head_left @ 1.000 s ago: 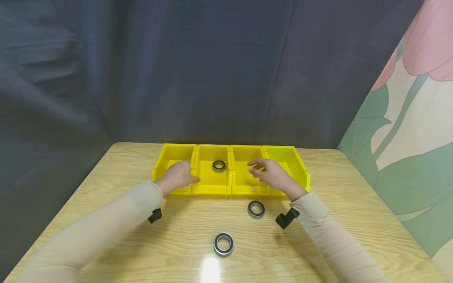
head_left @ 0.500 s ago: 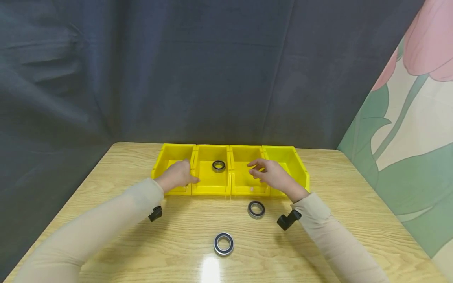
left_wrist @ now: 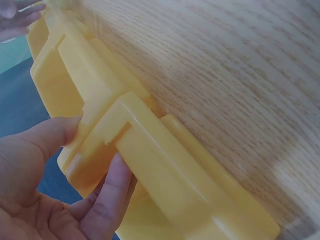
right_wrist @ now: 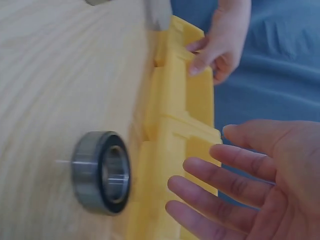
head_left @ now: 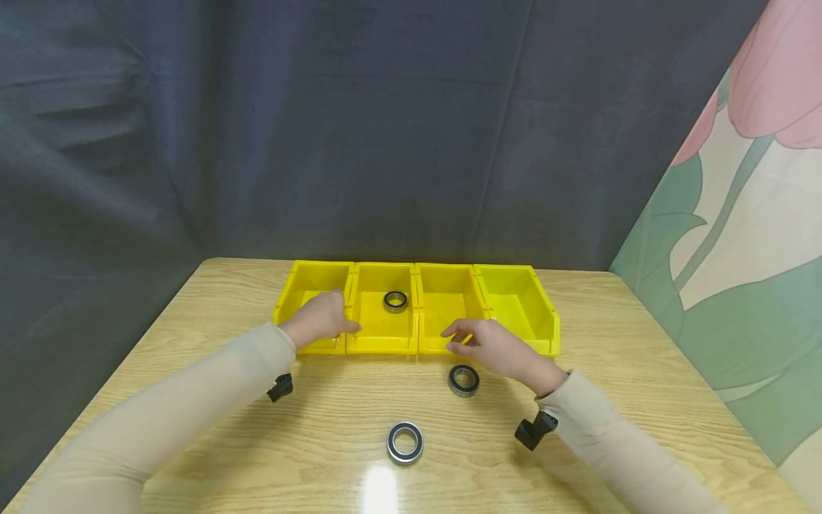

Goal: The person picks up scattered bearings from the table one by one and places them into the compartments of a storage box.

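Observation:
Four-walled yellow storage bins (head_left: 382, 343) stand joined in a row towards the back of the table. My left hand (head_left: 321, 319) pinches the side walls where the leftmost two bins meet; the left wrist view shows the thumb (left_wrist: 62, 131) on one side and fingers on the other. My right hand (head_left: 497, 350) hovers at the front of the third bin, its spread fingers (right_wrist: 215, 175) holding nothing. Inside the second bin lies a bearing (head_left: 395, 302), a steel ring with a dark seal. Another bearing (head_left: 464, 380) lies on the table just below the right hand.
Closer to the front of the wooden table (head_left: 308, 457) lies a further bearing (head_left: 404, 442). A dark curtain (head_left: 411, 143) hangs behind the bins. On the right rises a flower-patterned wall (head_left: 751, 285). Each wrist carries a small black camera (head_left: 536, 430).
My right hand has drawn back from above the third bin to its front edge, nearer the bearing on the table. The left hand keeps its grip on the bin walls.

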Demonstrator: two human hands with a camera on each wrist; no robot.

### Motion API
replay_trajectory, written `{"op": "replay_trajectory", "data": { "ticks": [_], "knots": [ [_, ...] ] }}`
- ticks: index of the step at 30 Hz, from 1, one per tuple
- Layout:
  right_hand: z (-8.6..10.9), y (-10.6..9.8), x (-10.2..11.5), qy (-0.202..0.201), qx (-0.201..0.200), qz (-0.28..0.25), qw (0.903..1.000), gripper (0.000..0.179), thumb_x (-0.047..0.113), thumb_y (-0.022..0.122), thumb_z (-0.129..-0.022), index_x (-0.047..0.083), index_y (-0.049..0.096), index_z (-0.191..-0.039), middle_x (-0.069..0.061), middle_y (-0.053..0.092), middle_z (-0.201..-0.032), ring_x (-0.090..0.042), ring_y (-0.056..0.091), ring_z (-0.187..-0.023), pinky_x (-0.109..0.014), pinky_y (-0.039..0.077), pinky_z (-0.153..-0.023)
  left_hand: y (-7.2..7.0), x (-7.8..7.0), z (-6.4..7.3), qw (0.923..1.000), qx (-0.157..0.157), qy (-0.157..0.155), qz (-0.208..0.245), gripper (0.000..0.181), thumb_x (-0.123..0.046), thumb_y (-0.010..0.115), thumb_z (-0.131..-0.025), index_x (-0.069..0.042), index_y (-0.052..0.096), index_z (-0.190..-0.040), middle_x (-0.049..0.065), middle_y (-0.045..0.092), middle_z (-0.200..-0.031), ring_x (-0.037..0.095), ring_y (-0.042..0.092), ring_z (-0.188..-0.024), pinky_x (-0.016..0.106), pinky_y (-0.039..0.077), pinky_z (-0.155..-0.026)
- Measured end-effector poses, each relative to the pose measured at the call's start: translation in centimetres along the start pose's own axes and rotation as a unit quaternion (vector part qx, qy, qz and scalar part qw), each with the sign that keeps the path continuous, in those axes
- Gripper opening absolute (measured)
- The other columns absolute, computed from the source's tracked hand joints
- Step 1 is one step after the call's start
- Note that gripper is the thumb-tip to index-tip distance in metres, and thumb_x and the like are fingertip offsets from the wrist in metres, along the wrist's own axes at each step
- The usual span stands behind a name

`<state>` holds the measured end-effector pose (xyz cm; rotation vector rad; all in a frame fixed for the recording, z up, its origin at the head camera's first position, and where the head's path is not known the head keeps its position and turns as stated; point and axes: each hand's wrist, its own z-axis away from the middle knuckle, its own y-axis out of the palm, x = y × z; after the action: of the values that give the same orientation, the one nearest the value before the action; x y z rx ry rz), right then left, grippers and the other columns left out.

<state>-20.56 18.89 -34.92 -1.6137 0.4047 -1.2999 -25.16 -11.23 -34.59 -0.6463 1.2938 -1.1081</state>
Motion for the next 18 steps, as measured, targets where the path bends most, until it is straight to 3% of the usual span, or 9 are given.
{"op": "replay_trajectory", "data": {
  "ticks": [8, 18],
  "knots": [
    [0.9, 1.2, -0.4, -0.018, 0.027, 0.019, 0.9993, 0.021, 0.016, 0.062, -0.094, 0.007, 0.066, -0.114, 0.001, 0.067, -0.097, -0.013, 0.062, -0.086, -0.028, 0.051, -0.074, 0.0, 0.1, -0.1, 1.0, 0.005, -0.004, -0.003, 0.067, -0.031, 0.073, -0.085, 0.008, 0.042, -0.13, 0.007, 0.059, -0.077, 0.017, 0.054, -0.062, 0.027, 0.043, -0.057],
    [1.2, 2.3, -1.0, -0.052, 0.041, 0.061, 0.9959, 0.026, 0.014, 0.067, -0.091, 0.005, 0.067, -0.115, -0.008, 0.068, -0.111, -0.024, 0.064, -0.105, -0.04, 0.052, -0.088, 0.0, 0.0, -0.1, 1.0, 0.008, 0.0, -0.004, 0.077, -0.031, 0.074, -0.085, 0.011, 0.036, -0.138, 0.007, 0.061, -0.078, 0.017, 0.055, -0.063, 0.028, 0.045, -0.06]
  ]
}}
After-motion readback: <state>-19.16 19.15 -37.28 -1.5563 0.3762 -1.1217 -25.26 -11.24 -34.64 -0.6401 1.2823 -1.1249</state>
